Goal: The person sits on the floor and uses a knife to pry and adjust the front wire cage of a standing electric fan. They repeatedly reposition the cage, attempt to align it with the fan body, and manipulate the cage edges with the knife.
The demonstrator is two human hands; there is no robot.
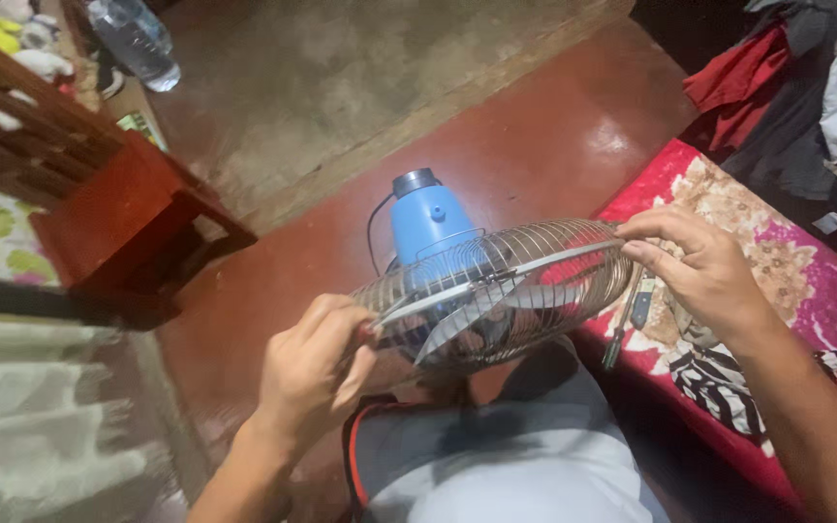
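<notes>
A small electric fan lies tipped over my lap, with a round wire grille [496,291] and a blue motor housing [428,221] pointing away from me. Grey blades show through the wires. My left hand [312,373] pinches the grille's near-left rim. My right hand [699,266] grips the rim on the far right side. A black cord runs from the housing to the floor.
A screwdriver [622,324] lies on the flowered pink mat [816,281] at right. A red wooden chair [118,208] stands at left, a plastic water bottle [136,39] beyond it. Piled clothes [787,87] fill the top right. Red polished floor [535,145] lies ahead.
</notes>
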